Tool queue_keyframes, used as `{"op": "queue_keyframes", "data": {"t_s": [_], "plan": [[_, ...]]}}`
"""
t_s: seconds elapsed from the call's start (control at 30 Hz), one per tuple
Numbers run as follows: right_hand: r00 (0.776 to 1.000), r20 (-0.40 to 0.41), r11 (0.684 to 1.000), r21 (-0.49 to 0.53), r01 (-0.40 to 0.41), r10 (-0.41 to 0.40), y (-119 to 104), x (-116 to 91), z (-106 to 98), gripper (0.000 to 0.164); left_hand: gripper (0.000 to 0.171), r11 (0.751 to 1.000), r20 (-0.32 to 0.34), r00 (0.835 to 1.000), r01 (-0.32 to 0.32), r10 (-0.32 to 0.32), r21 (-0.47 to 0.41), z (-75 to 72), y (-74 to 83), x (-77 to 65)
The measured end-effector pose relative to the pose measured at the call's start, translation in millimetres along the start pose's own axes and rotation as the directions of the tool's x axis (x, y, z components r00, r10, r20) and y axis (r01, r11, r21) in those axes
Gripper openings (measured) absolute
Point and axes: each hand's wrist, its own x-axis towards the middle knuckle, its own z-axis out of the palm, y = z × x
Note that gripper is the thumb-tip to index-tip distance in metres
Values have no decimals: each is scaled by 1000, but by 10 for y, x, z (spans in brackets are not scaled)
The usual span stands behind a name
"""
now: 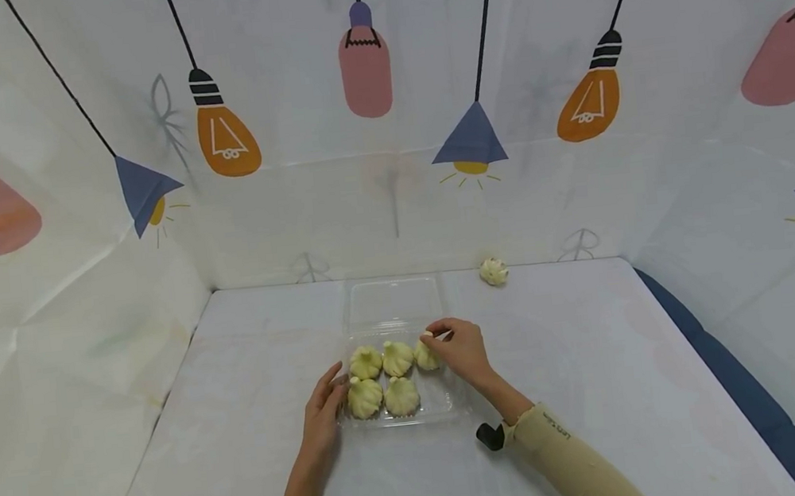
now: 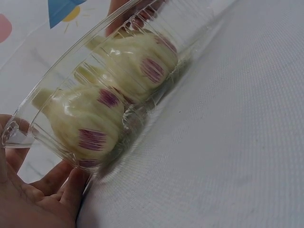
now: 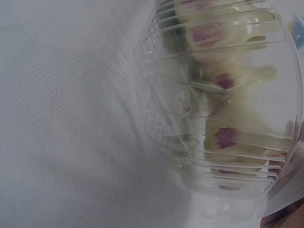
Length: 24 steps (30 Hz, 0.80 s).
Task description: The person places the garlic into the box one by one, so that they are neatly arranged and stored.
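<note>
A clear plastic clamshell box lies on the table with its lid folded back. Pale garlic bulbs with purple patches sit inside it in two rows. My right hand pinches the neck of a garlic bulb at the back right of the box; the fingers partly cover it. Along the box's left side rests my left hand, fingers loosely extended against the wall. The left wrist view shows that hand's fingers by the box's lower corner, close to two bulbs seen through the plastic.
One more garlic bulb lies at the table's back edge, right of the lid. Behind the white table hangs a pale sheet printed with lamps. Something dark blue runs along the table's right side.
</note>
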Motion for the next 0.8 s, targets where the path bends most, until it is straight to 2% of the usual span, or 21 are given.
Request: {"op": "queue_keyframes", "data": {"t_s": [0.63, 0.8], "plan": [[1000, 18, 1000, 10, -13, 13, 6, 10, 2, 12, 43, 999, -28, 999, -34, 34, 17, 16, 0, -7], [1000, 26, 1000, 16, -15, 15, 16, -1, 2, 15, 43, 1000, -27, 1000, -5, 5, 1, 13, -9, -13]]}}
